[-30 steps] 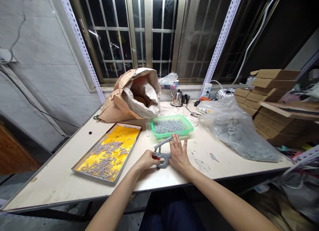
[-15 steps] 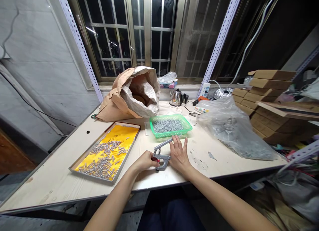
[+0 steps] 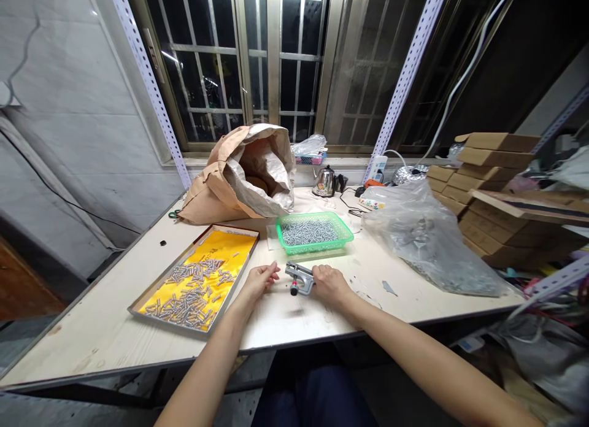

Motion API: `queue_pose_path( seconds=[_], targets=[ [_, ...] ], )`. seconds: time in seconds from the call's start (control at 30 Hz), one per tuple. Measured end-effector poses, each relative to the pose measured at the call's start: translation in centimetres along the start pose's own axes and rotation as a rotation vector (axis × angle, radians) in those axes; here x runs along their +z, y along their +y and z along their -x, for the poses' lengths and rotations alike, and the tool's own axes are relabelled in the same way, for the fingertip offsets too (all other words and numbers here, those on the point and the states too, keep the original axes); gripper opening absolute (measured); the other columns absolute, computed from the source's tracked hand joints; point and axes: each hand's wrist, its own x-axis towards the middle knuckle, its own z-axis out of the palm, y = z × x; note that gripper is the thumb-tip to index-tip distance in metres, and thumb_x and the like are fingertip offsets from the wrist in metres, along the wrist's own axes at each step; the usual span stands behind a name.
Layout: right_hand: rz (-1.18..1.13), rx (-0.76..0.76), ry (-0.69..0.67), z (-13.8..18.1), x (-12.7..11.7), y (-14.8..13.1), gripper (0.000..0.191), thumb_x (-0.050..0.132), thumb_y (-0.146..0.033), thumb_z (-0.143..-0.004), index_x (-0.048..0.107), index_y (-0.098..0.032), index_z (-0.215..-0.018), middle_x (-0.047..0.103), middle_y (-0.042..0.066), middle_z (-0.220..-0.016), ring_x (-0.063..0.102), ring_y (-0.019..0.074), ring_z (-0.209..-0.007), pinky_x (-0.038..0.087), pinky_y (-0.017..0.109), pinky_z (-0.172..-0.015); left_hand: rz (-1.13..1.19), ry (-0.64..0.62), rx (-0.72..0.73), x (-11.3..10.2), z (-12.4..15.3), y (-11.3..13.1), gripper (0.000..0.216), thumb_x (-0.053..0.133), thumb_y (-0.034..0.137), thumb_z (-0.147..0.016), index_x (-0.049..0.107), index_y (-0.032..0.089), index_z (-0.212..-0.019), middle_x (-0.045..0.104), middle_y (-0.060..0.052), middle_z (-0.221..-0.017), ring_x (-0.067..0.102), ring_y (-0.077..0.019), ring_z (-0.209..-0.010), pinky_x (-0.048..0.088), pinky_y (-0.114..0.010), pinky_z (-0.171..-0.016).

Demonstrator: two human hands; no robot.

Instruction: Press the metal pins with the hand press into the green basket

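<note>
My right hand (image 3: 332,284) is wrapped around the handle end of a grey metal hand tool (image 3: 304,281) with a C-shaped frame, a red part and a black knob. The tool's head points left, over the table just in front of the green basket (image 3: 343,235), which is full of small metal pieces. Just left of the tool is my left hand (image 3: 258,281), apart from it, thumb and fingers drawn together; whatever they may pinch is too small to make out. Beside that hand lies a shallow tray (image 3: 234,286) with a yellow lining and many loose ribbed metal pieces.
A large paper sack (image 3: 207,197) lies open at the back. Near the window stands a steel kettle (image 3: 324,183). A clear plastic bag (image 3: 427,249) and stacked cardboard boxes (image 3: 492,221) take up the right side. Green-handled scissors (image 3: 173,214) lie at the back left.
My left hand has let go of the tool and moved up and left. My right hand, formerly flat beside the tool's raised lever, has closed around the handle, and the tool has turned and shifted up.
</note>
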Motion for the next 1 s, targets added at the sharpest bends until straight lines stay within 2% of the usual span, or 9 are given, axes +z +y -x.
queue_pose_path(
  seconds=[0.13, 0.27, 0.33, 0.47, 0.63, 0.77, 0.87, 0.93, 1.0],
  targets=[
    [0.007, 0.046, -0.031, -1.2, 0.5, -0.1, 0.012, 0.049, -0.021, -0.079, 0.059, -0.015, -0.082, 0.063, 0.008, -0.073, 0.057, 0.0188, -0.065, 0.038, 0.027, -0.060, -0.029, 0.006, -0.036, 0.3, -0.1, -0.2, 0.063, 0.062, 0.071, -0.057, 0.062, 0.009, -0.069, 0.056, -0.003, -0.058, 0.041, -0.0061, -0.047, 0.025, -0.020, -0.046],
    [0.010, 0.100, 0.071, -1.8, -0.6, -0.6, 0.027, 0.051, -0.032, -0.079, 0.056, -0.013, -0.097, 0.062, 0.013, -0.090, 0.055, 0.0252, -0.087, 0.040, 0.033, -0.074, -0.194, -0.175, -0.074, 0.9, 0.4, -0.6, 0.055, 0.070, 0.063, -0.052, 0.063, 0.009, -0.063, 0.052, 0.000, -0.050, 0.039, -0.0062, -0.043, 0.023, -0.021, -0.044],
    [0.002, 0.094, 0.121, -1.8, -1.3, -1.0, 0.030, 0.054, -0.037, -0.077, 0.056, -0.014, -0.096, 0.061, 0.014, -0.098, 0.052, 0.0266, -0.095, 0.038, 0.037, -0.083, -0.263, -0.189, -0.063, 1.3, 0.6, -0.8, 0.051, 0.072, 0.058, -0.051, 0.063, 0.010, -0.061, 0.050, 0.002, -0.047, 0.037, -0.0060, -0.042, 0.021, -0.021, -0.043],
    [-0.016, 0.087, 0.186, -1.1, -1.8, -1.9, 0.038, 0.060, -0.038, -0.072, 0.058, -0.011, -0.099, 0.053, 0.019, -0.120, 0.043, 0.0290, -0.111, 0.025, 0.042, -0.102, -0.293, -0.096, -0.037, 1.6, 0.9, -1.0, 0.044, 0.072, 0.053, -0.052, 0.060, 0.011, -0.052, 0.045, 0.003, -0.042, 0.031, -0.0049, -0.039, 0.019, -0.023, -0.042],
    [-0.068, 0.225, 0.245, 0.4, -0.2, -1.5, 0.058, 0.062, -0.040, -0.069, 0.053, -0.005, -0.114, 0.044, 0.023, -0.132, 0.031, 0.0332, -0.127, 0.004, 0.052, -0.110, -0.277, 0.088, 0.034, 1.3, -0.2, -0.4, 0.035, 0.071, 0.046, -0.053, 0.064, 0.012, -0.055, 0.053, -0.001, -0.046, 0.043, -0.0097, -0.044, 0.028, -0.023, -0.045],
    [-0.086, 0.251, 0.223, 1.7, 1.1, -0.5, 0.057, 0.059, -0.042, -0.071, 0.053, -0.006, -0.114, 0.044, 0.023, -0.133, 0.030, 0.0322, -0.129, 0.003, 0.051, -0.110, -0.291, 0.228, 0.230, 3.5, -3.2, 3.0, 0.036, 0.065, 0.047, -0.064, 0.069, 0.011, -0.065, 0.065, -0.007, -0.062, 0.056, -0.0155, -0.061, 0.037, -0.024, -0.055],
    [-0.088, 0.255, 0.234, 2.3, 1.7, -0.2, 0.053, 0.058, -0.039, -0.072, 0.054, -0.006, -0.113, 0.045, 0.022, -0.132, 0.032, 0.0313, -0.128, 0.003, 0.051, -0.111, -0.270, 0.249, 0.341, 5.7, -5.7, 6.0, 0.043, 0.060, 0.044, -0.073, 0.069, 0.008, -0.096, 0.069, -0.012, -0.088, 0.060, -0.0176, -0.075, 0.042, -0.024, -0.064],
    [-0.083, 0.252, 0.238, 2.4, 2.0, -0.1, 0.052, 0.058, -0.036, -0.071, 0.055, -0.005, -0.113, 0.046, 0.022, -0.131, 0.033, 0.0315, -0.127, 0.004, 0.051, -0.111, -0.319, 0.268, 0.380, 5.5, -7.0, 7.2, 0.046, 0.060, 0.040, -0.076, 0.064, 0.007, -0.108, 0.068, -0.014, -0.098, 0.061, -0.0189, -0.081, 0.044, -0.026, -0.070],
    [-0.091, 0.255, 0.228, 2.3, 2.2, -0.1, 0.052, 0.058, -0.035, -0.071, 0.055, -0.005, -0.113, 0.047, 0.022, -0.130, 0.034, 0.0325, -0.126, 0.005, 0.053, -0.110, -0.425, 0.289, 0.410, 3.2, -7.5, 7.5, 0.040, 0.059, 0.036, -0.078, 0.066, 0.007, -0.103, 0.069, -0.014, -0.098, 0.062, -0.0202, -0.084, 0.044, -0.027, -0.074]
  ],
)
